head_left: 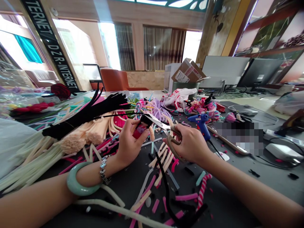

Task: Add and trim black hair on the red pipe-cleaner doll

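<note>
Between the thumb and fingers of my left hand (pixel 130 141) is a small pipe-cleaner doll (pixel 142 127) with black hair, a red body and a peach arm at its side. A thin black pipe cleaner (pixel 118 115) stretches left from the doll's head. My right hand (pixel 190 139) grips a pair of scissors (pixel 174 136) by the brownish handles. Their blades are parted, with the upper one pointing left at the black hair; whether they touch it I cannot tell. Below both hands, a loose black pipe cleaner (pixel 163 180) lies among cut pieces.
At left lie bundles of black (pixel 87 115), peach (pixel 78 139) and pale green pipe cleaners (pixel 40 167). A blue glue gun (pixel 201 123) stands right of the scissors, beside a phone (pixel 228 139). Monitors (pixel 224 71) and a cardboard box (pixel 188 71) are at the back.
</note>
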`<state>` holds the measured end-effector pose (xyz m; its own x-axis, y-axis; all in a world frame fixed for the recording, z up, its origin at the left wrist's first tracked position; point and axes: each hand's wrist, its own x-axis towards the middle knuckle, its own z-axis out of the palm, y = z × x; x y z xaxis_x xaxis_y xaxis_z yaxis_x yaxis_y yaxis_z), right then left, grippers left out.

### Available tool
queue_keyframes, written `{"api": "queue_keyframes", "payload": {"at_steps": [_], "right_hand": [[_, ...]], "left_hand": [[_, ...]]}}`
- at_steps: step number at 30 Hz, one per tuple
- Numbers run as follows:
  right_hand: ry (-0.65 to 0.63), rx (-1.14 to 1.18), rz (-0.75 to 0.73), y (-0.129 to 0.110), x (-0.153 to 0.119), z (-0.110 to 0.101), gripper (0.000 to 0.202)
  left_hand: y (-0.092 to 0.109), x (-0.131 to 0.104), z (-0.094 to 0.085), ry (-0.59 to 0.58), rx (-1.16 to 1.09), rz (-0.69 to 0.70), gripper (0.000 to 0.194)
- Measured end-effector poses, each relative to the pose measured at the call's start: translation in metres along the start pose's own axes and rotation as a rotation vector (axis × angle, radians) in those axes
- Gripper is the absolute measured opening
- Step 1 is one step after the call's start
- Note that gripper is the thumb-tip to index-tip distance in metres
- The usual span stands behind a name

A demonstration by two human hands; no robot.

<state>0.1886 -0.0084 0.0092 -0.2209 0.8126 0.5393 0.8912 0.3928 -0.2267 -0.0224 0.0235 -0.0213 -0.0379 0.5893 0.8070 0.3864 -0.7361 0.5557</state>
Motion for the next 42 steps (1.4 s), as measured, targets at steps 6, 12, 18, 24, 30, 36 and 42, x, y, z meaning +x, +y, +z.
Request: {"api": "queue_keyframes", "payload": {"at_steps": [6,12,18,24,30,36,42], "right_hand": [[0.004,-0.056,-0.009,-0.0007,-0.0006,-0.0001,0.03],[0.025,-0.079,-0.031,-0.0008,-0.0017,-0.0014,0.029],[0.056,-0.083,-0.036,-0.0022,-0.0017,-0.0008,0.029],[0.068,-0.058,-0.062,-0.0004,-0.0011,0.0003,0.031],[0.07,-0.045,-0.071,0.0003,-0.0007,0.0002,0.03],[0.038,-0.011,-0.048,0.0005,0.0005,-0.0002,0.026],[0.012,0.019,-0.034,0.0017,0.0003,-0.0025,0.025]], "left_hand": [[0.0011,-0.0014,0.0008,-0.022,-0.04,0.029,0.027],[0.0022,-0.0023,0.0007,-0.04,-0.025,0.048,0.028],[0.002,-0.0033,0.0006,-0.023,0.033,0.043,0.027],[0.0063,-0.0041,-0.0006,-0.056,0.004,-0.024,0.029],[0.0059,-0.0039,-0.0006,-0.058,-0.001,-0.006,0.029],[0.0045,-0.0027,0.0004,-0.053,-0.075,0.045,0.028],[0.0061,-0.0016,-0.0014,-0.066,-0.049,0.027,0.027]]}}
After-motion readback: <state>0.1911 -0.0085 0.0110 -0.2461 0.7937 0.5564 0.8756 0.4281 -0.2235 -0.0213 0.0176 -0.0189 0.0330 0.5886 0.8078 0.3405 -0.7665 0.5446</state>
